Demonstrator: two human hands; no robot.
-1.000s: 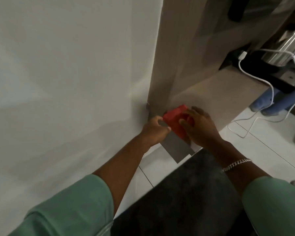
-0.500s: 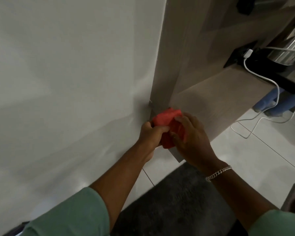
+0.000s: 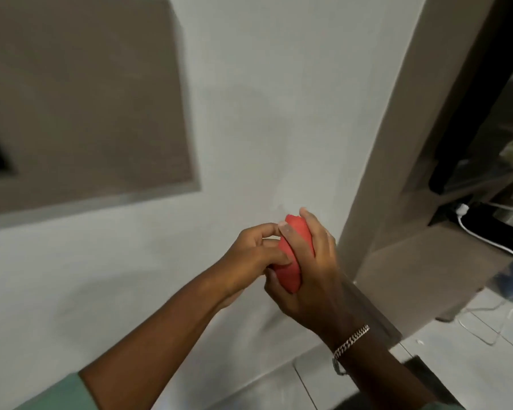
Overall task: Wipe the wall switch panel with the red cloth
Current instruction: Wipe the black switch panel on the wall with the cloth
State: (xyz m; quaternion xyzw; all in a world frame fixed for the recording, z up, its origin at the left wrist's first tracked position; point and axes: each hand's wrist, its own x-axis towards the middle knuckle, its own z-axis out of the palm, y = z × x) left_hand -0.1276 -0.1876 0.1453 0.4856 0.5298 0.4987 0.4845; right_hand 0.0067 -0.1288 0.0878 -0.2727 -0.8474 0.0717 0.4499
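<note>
The red cloth (image 3: 293,255) is bunched into a roll and held in front of the white wall (image 3: 264,113). My right hand (image 3: 311,270) wraps around it from the right, fingers over its top. From the left, my left hand (image 3: 249,258) pinches the cloth with its fingertips. Both hands are lifted off the floor, roughly mid-frame. No wall switch panel is visible in the head view.
A large brown-grey panel (image 3: 80,108) with a pale lower edge is set into the wall at upper left. A wooden cabinet side (image 3: 397,149) and shelf (image 3: 421,261) stand to the right, with a white cable (image 3: 492,244) and metal appliance. Pale floor tiles (image 3: 471,350) lie below.
Both hands have risen with the red cloth from the cabinet's base near the floor up along the wall. The view has tilted upward, bringing the brown-grey panel into sight.
</note>
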